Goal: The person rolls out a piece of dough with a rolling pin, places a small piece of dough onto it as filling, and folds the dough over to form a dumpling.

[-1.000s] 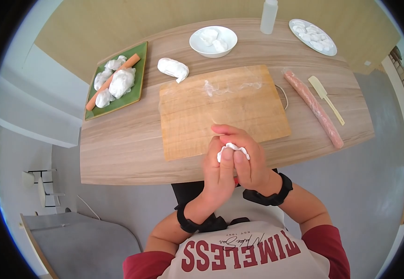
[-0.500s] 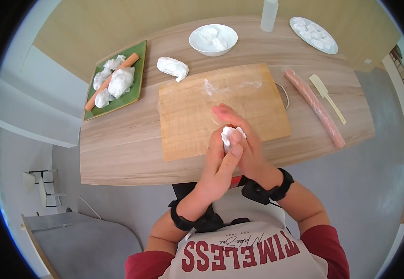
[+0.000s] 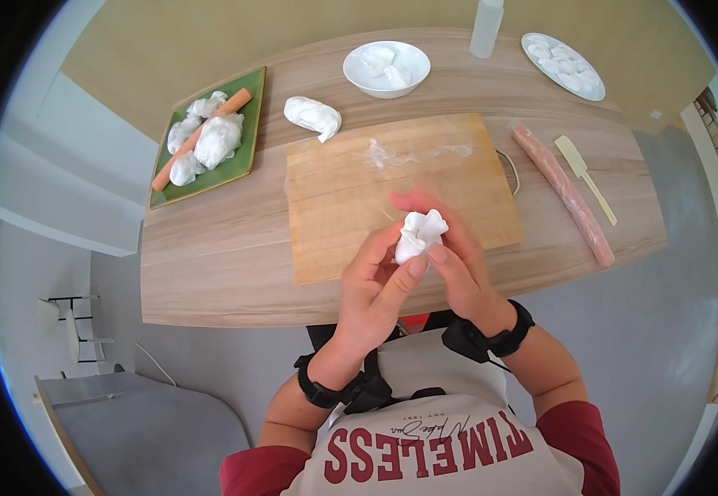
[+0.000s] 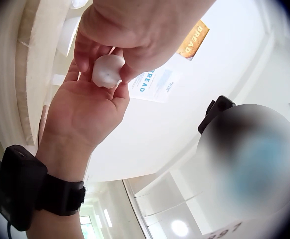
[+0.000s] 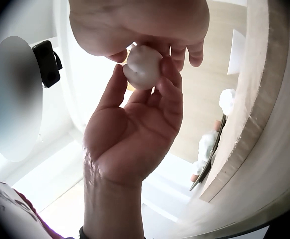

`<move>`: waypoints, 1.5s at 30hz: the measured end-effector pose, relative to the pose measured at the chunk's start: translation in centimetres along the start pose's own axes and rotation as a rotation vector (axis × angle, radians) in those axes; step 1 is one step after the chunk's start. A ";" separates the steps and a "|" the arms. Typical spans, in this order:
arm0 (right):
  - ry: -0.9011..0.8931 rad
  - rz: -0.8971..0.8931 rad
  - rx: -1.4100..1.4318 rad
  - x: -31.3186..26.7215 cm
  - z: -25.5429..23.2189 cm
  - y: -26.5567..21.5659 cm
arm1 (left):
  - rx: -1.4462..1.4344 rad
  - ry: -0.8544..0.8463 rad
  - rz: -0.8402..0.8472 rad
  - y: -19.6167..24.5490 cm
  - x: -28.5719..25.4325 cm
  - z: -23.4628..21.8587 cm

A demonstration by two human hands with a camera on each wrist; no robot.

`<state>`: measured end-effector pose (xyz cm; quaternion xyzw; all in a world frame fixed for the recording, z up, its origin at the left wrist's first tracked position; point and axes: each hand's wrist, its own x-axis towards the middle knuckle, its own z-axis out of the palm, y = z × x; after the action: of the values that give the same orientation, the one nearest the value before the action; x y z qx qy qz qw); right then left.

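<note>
Close over the near edge of a wooden cutting board (image 3: 342, 198), both hands hold a small white piece of dough (image 3: 415, 241) shaped like a cup, its wavy open rim facing up. The left hand (image 3: 371, 285) grips it from the left, thumb against the near wall. From the other side the right hand (image 3: 468, 269) pinches it, thumb also at the near wall and fingers behind. A smooth rounded underside of the dough (image 5: 144, 68) shows in the right wrist view. Seen from the left wrist, the dough (image 4: 107, 72) sits between the fingertips of both hands.
Behind the board lie a wrapped white lump (image 3: 312, 116) and a white bowl (image 3: 359, 81) with white pieces. A green tray (image 3: 247, 136) stands left. Rightward are a pink film-wrapped roll (image 3: 564, 194), a cream spatula (image 3: 586, 178), a bottle (image 3: 486, 29) and a plate (image 3: 528, 41) of white pieces.
The hands have parted from closely cupping the dough to holding it at its sides. They have risen slightly towards the board, and more of the dough's open cup shows.
</note>
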<state>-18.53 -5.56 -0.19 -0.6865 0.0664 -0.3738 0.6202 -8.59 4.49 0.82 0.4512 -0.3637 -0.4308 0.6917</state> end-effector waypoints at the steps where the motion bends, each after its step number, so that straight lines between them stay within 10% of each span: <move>1: 0.011 0.042 0.048 -0.1 0.3 -0.4 | -0.008 0.023 0.004 -0.1 0.0 0.0; 30: 0.183 0.087 -0.130 0.2 1.2 -1.5 | 0.173 0.008 0.142 -0.1 0.0 -0.6; 36: 0.195 0.101 0.261 0.6 0.5 0.5 | 0.122 0.176 0.148 0.2 1.2 -0.7; 45: 0.104 0.233 0.310 0.6 0.6 0.1 | 0.818 0.206 0.475 0.0 1.4 -0.9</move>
<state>-17.75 -5.43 0.01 -0.5501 0.1189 -0.3401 0.7534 -7.31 3.50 0.74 0.6311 -0.5258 -0.0355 0.5692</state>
